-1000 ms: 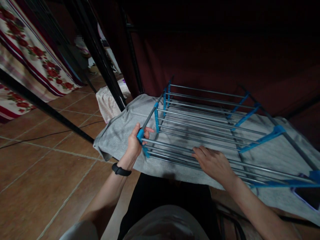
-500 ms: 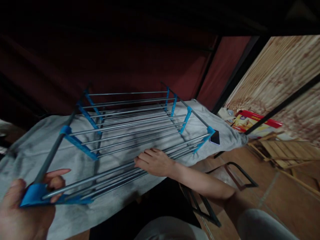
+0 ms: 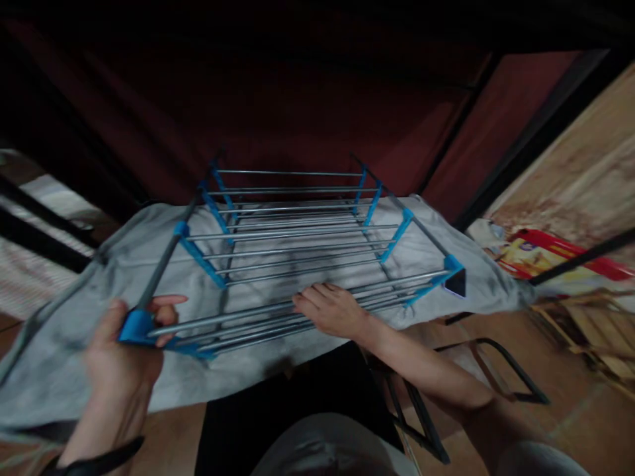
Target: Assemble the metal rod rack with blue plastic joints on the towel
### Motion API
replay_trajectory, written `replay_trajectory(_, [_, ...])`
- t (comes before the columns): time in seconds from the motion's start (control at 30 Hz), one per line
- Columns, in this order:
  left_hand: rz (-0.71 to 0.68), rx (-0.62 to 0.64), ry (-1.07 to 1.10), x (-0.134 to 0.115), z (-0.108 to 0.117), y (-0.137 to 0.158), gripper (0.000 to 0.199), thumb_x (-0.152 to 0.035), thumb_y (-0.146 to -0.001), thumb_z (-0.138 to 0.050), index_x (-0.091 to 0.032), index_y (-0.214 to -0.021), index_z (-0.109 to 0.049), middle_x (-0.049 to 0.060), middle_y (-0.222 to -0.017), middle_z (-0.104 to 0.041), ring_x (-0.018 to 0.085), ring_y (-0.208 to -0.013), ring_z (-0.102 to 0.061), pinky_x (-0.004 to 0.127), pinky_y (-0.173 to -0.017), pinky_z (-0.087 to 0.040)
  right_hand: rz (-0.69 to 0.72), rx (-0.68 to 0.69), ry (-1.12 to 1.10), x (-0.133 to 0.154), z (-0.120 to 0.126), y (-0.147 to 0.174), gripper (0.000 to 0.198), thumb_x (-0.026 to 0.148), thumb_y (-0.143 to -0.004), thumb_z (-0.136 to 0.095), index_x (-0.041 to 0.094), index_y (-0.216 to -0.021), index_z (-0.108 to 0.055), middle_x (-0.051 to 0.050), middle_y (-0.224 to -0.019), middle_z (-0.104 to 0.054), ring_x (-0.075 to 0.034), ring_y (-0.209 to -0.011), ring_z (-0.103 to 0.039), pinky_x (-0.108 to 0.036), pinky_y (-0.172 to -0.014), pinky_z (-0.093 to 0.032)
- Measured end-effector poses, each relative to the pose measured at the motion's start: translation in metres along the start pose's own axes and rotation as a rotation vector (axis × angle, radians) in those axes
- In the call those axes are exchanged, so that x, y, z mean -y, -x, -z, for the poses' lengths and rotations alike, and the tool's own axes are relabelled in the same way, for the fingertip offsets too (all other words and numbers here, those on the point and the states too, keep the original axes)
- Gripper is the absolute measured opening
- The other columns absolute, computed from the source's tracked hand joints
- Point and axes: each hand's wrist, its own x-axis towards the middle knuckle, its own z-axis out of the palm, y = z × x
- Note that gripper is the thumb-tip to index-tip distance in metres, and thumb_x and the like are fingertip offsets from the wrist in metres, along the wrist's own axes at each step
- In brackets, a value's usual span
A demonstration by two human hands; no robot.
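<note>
The drying rack is the biggest thing here. It is made of thin grey metal bars joined by blue plastic pieces, and it lies flat on a grey cloth. The cloth covers a surface in front of the person and hangs over the near edge. The long bars of the rack run side to side, from 9 o'clock to 3 o'clock. The short sides run away from the person, toward 12 o'clock.

Behind the rack is a dark red wall. At 3 o'clock, on the brown tile floor, there is a red and yellow box. A small dark phone peeks out at the right near corner of the rack.

The left hand is at 8 o'clock. It is closed around the blue corner piece at the near left of the rack, with the fingers curled under it. A dark band sits on that wrist.

The right hand is near the middle, at 6 o'clock. It lies flat and open on top of the nearest bars and grips nothing. Both hands touch the near long side of the rack. The rest of the rack lies away from them, toward 12 o'clock.
</note>
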Motion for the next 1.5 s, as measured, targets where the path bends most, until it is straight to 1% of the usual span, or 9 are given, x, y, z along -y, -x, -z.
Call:
replay_trajectory(0.07, [-0.021, 0.009, 0.012, -0.004, -0.013, 0.011, 0.047, -0.052, -0.085, -0.042, -0.015, -0.071, -0.067, 0.004, -0.051, -0.052, 0.01, -0.04, -0.034, 0.025, -0.035, -0.028, -0.015, -0.005, -0.006, 0.001, 0.002, 0.002, 0.02, 0.029, -0.098, -0.041, 0.019, -0.108, -0.056, -0.003, -0.091, -0.059, -0.015, -0.083, -0.052, -0.03, -0.072, -0.038])
replay_trajectory(0.13, [-0.027, 0.025, 0.044, -0.006, -0.02, 0.013, 0.048, -0.053, -0.085, -0.043, -0.013, -0.07, -0.066, 0.003, -0.049, -0.048, 0.01, -0.039, -0.035, 0.024, -0.036, -0.026, -0.016, -0.013, 0.007, 0.0, 0.002, 0.003, 0.02, 0.028, -0.098, -0.043, 0.018, -0.107, -0.057, -0.004, -0.088, -0.06, -0.015, -0.081, -0.052, -0.03, -0.073, -0.037])
replay_trajectory(0.33, [-0.065, 0.064, 0.034, -0.001, -0.017, 0.012, 0.051, -0.055, -0.086, -0.043, -0.012, -0.074, -0.067, -0.001, -0.046, -0.039, 0.009, -0.037, -0.031, 0.024, -0.039, -0.024, 0.005, -0.062, 0.011, -0.002, -0.001, 0.003, 0.018, 0.028, -0.096, -0.047, 0.018, -0.105, -0.058, -0.003, -0.083, -0.059, -0.015, -0.077, -0.052, -0.03, -0.073, -0.036])
replay_trajectory(0.53, [-0.075, 0.128, 0.053, 0.002, -0.015, 0.012, 0.055, -0.054, -0.09, -0.038, -0.01, -0.077, -0.068, -0.001, -0.045, -0.037, 0.009, -0.039, -0.031, 0.023, -0.041, -0.026, 0.025, -0.071, 0.021, -0.001, 0.002, 0.003, 0.017, 0.028, -0.095, -0.05, 0.017, -0.105, -0.058, -0.002, -0.083, -0.06, -0.014, -0.076, -0.052, -0.03, -0.073, -0.035])
replay_trajectory(0.77, [-0.046, 0.107, 0.08, 0.001, -0.015, 0.011, 0.054, -0.053, -0.088, -0.04, -0.009, -0.071, -0.066, 0.001, -0.049, -0.041, 0.008, -0.039, -0.031, 0.023, -0.038, -0.021, 0.027, -0.091, 0.018, -0.002, 0.001, 0.003, 0.016, 0.028, -0.093, -0.054, 0.017, -0.104, -0.058, -0.001, -0.08, -0.059, -0.014, -0.075, -0.052, -0.03, -0.073, -0.036])
replay_trajectory(0.9, [-0.025, 0.103, 0.088, 0.0, -0.015, 0.011, 0.05, -0.052, -0.086, -0.043, -0.009, -0.068, -0.065, 0.001, -0.048, -0.042, 0.007, -0.038, -0.032, 0.023, -0.038, -0.021, 0.023, -0.097, 0.02, -0.001, 0.001, 0.003, 0.016, 0.028, -0.093, -0.054, 0.017, -0.104, -0.058, -0.001, -0.081, -0.059, -0.014, -0.074, -0.052, -0.03, -0.073, -0.036])
replay_trajectory(1.07, [-0.022, 0.043, 0.084, 0.0, -0.017, 0.012, 0.05, -0.05, -0.085, -0.045, -0.01, -0.063, -0.064, 0.002, -0.048, -0.045, 0.007, -0.038, -0.034, 0.022, -0.037, -0.021, 0.028, -0.097, 0.018, -0.002, 0.001, 0.004, 0.016, 0.028, -0.093, -0.054, 0.017, -0.105, -0.058, -0.002, -0.082, -0.06, -0.014, -0.074, -0.052, -0.03, -0.072, -0.036])
replay_trajectory(1.2, [-0.043, 0.002, 0.084, 0.001, -0.018, 0.012, 0.046, -0.045, -0.084, -0.048, -0.012, -0.053, -0.058, 0.003, -0.048, -0.047, 0.007, -0.039, -0.035, 0.022, -0.038, -0.022, 0.026, -0.104, 0.029, -0.002, 0.0, 0.005, 0.017, 0.029, -0.092, -0.055, 0.017, -0.105, -0.057, -0.001, -0.082, -0.06, -0.014, -0.074, -0.052, -0.03, -0.072, -0.036])
replay_trajectory(1.5, [-0.066, 0.061, 0.069, 0.004, -0.016, 0.01, 0.049, -0.048, -0.086, -0.043, -0.015, -0.052, -0.055, 0.001, -0.044, -0.041, 0.008, -0.038, -0.033, 0.024, -0.041, -0.025, 0.023, -0.083, 0.027, -0.002, 0.0, 0.005, 0.017, 0.028, -0.093, -0.054, 0.017, -0.105, -0.057, -0.001, -0.082, -0.059, -0.014, -0.075, -0.052, -0.029, -0.073, -0.035])
